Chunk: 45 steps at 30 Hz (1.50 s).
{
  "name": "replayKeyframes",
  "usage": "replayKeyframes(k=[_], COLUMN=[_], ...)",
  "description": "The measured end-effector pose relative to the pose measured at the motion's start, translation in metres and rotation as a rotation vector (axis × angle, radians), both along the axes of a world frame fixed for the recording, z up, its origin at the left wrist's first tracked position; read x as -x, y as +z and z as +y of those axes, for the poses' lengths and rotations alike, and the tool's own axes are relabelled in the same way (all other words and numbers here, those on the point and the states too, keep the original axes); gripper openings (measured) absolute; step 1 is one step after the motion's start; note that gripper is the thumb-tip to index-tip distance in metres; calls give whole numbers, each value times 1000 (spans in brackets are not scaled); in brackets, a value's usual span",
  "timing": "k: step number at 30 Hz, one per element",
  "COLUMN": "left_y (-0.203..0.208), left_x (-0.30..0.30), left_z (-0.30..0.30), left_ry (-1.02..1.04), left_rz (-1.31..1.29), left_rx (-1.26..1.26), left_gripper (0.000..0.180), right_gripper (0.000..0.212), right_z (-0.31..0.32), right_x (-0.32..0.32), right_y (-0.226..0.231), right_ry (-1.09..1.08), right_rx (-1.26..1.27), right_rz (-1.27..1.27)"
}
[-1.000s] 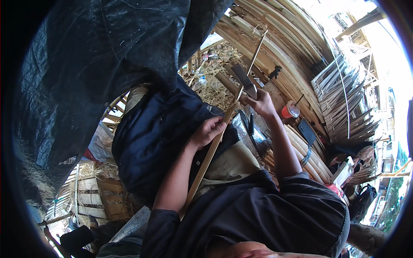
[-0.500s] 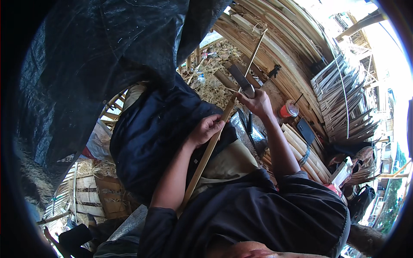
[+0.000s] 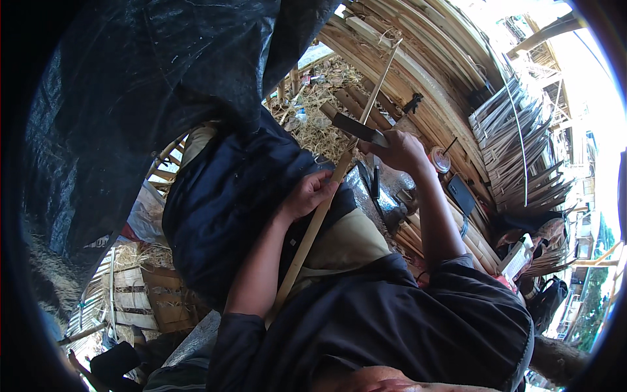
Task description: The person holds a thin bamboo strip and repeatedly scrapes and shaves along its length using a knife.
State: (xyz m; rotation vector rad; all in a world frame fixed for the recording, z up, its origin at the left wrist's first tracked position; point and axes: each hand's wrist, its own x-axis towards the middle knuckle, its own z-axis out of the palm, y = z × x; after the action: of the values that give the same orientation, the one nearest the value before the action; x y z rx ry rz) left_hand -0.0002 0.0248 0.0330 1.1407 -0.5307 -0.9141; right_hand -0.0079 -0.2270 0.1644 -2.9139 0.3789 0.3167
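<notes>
A long bamboo strip (image 3: 307, 245) slants from beside my left forearm up across my lap toward the stacked slats, its far end thin and curled. My left hand (image 3: 312, 195) is closed on its middle, thumb on top. Farther along, my right hand (image 3: 403, 153) grips a broad-bladed knife (image 3: 358, 129); its handle is hidden in my fist. The dark blade lies across the strip, apparently touching it, though the exact contact is hidden. Dark blue cloth (image 3: 225, 209) covers part of my lap under the left hand.
Bamboo slats (image 3: 450, 124) are stacked at upper right, with a straw cup (image 3: 439, 160) and a phone (image 3: 461, 194) nearby. Shavings (image 3: 326, 98) litter the ground ahead. Dark plastic sheeting (image 3: 163, 72) hangs at left. Dried thatch (image 3: 516, 144) lies at right.
The knife blade has swung from a steep angle to a flatter one across the strip. My right hand has shifted slightly right and turned. My left hand keeps its hold, barely moved.
</notes>
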Motion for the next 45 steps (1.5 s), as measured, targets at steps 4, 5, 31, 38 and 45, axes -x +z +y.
replayKeyframes(k=[4,5,31,38,45], left_y=[-1,0,-6,-3,-6], left_x=[0,0,2,1,2], left_z=[0,0,-1,0,-1], left_ry=[0,5,58,46,51], left_rz=[25,26,10,1,17], left_rx=[3,-7,6,-2,-24], left_gripper=[39,38,39,41,43], right_gripper=[40,37,65,59,70], right_z=[-22,-26,36,31,42], right_x=[-5,-7,-6,-10,-10], right_y=[-13,-17,8,-10,6], right_ry=[43,61,-19,-113,-223], right_rx=[-321,-239,-119,33,49], right_rz=[-51,-87,-271,-146,-36])
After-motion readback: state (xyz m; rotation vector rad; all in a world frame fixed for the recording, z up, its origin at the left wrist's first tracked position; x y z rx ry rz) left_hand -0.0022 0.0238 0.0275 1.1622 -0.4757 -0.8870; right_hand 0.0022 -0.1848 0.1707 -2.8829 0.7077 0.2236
